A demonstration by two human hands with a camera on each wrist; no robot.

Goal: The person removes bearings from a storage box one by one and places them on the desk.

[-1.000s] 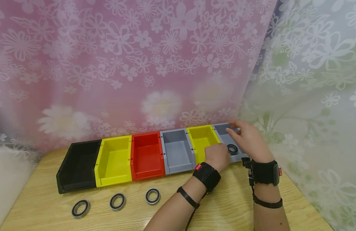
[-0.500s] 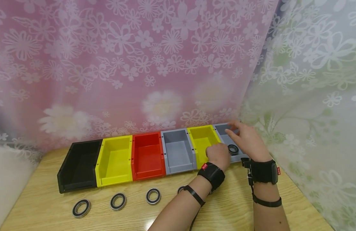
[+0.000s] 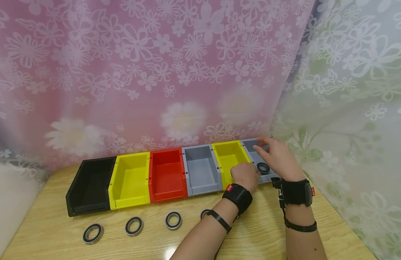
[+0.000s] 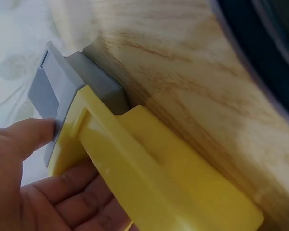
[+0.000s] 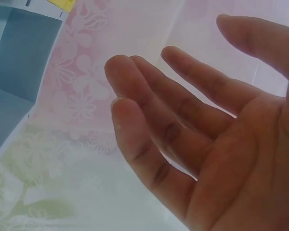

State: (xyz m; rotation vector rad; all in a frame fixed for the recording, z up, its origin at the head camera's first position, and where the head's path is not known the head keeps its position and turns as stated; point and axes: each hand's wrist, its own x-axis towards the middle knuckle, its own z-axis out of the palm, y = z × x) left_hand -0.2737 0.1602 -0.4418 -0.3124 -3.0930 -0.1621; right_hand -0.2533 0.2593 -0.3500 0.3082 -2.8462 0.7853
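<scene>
A row of joined plastic storage bins stands on the table. My left hand (image 3: 245, 177) is at the front of the right-hand yellow storage bin (image 3: 231, 155). In the left wrist view its thumb lies on the edge of the end grey storage bin (image 4: 47, 91), with the fingers curled inside the yellow one, pinching their adjoining walls. My right hand (image 3: 283, 159) hovers above the end grey bin's right side, fingers spread and loosely bent, holding nothing. In that grey bin, near its front, lies a black-sealed ball bearing (image 3: 263, 168).
Left along the row are another grey bin (image 3: 202, 166), a red bin (image 3: 168, 177), a yellow bin (image 3: 129, 182) and a black bin (image 3: 90, 187). Several bearings (image 3: 173, 220) lie in front, one partly behind the left forearm. Floral curtains (image 3: 187, 72) hang behind and right.
My left forearm has shifted slightly right, uncovering part of a bearing on the table. The right hand and the bins look nearly unchanged.
</scene>
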